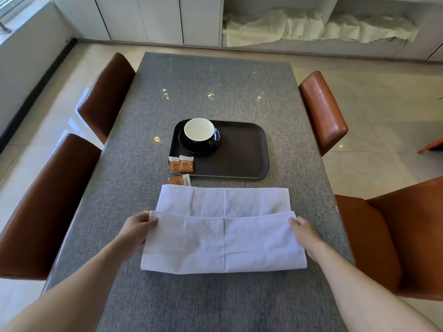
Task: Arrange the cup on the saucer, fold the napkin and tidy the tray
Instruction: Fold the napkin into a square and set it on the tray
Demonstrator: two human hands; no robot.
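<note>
A white cloth napkin (223, 238) lies on the grey table, its near half lifted and doubled over the far half. My left hand (137, 227) pinches the left corner of the lifted edge; my right hand (303, 232) pinches the right corner. Behind the napkin sits a dark brown tray (242, 154). On its left end stands a black cup with a white inside (199, 131), upright on a black saucer (189, 146). Two orange sachets (181, 163) overlap the tray's front left corner. A third sachet (179, 180) lies on the table, partly under the napkin's far edge.
The table (215, 92) has a grey woven cover. Two brown leather chairs (105, 94) stand along its left side and two more chairs (322, 109) along the right. White cabinets and a crumpled white cloth (311, 27) line the far wall.
</note>
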